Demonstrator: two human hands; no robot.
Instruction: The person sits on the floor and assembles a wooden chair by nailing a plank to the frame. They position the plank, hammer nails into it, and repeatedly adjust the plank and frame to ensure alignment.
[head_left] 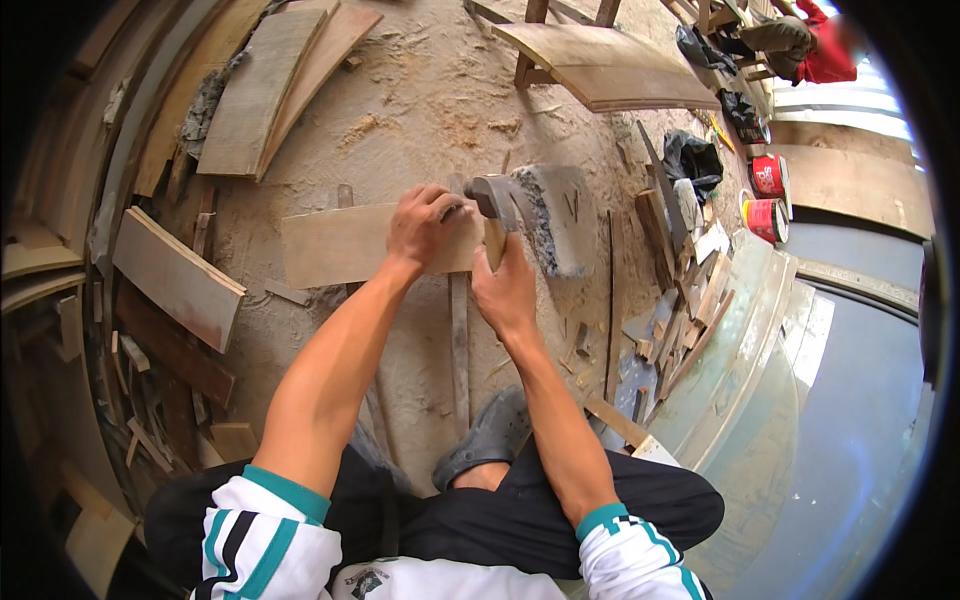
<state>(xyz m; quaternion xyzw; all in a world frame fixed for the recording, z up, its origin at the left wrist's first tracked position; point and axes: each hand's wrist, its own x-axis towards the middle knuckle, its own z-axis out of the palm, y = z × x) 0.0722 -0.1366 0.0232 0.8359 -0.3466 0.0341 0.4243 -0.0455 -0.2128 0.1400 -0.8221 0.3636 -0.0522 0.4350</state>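
Note:
In front of me a pale, flat wooden board [333,246] lies across narrow wooden strips [459,345] on the dusty ground. My left hand [420,228] rests over the board's right part, its fingers curled together; whatever they pinch is too small to make out. Close on its right, my right hand [506,290] is wrapped round the wooden handle of a hammer [492,196]. The hammer's dark metal head is up beside my left fingers, over the board's right end, and covers part of that end.
A grey, rough-edged slab [566,215] lies right of the hammer. Wooden boards [265,90] lean at the far left, and scrap wood [690,310] is piled at the right near paint cans [765,218]. A low plank bench [610,65] and a person in red [828,50] are farther back.

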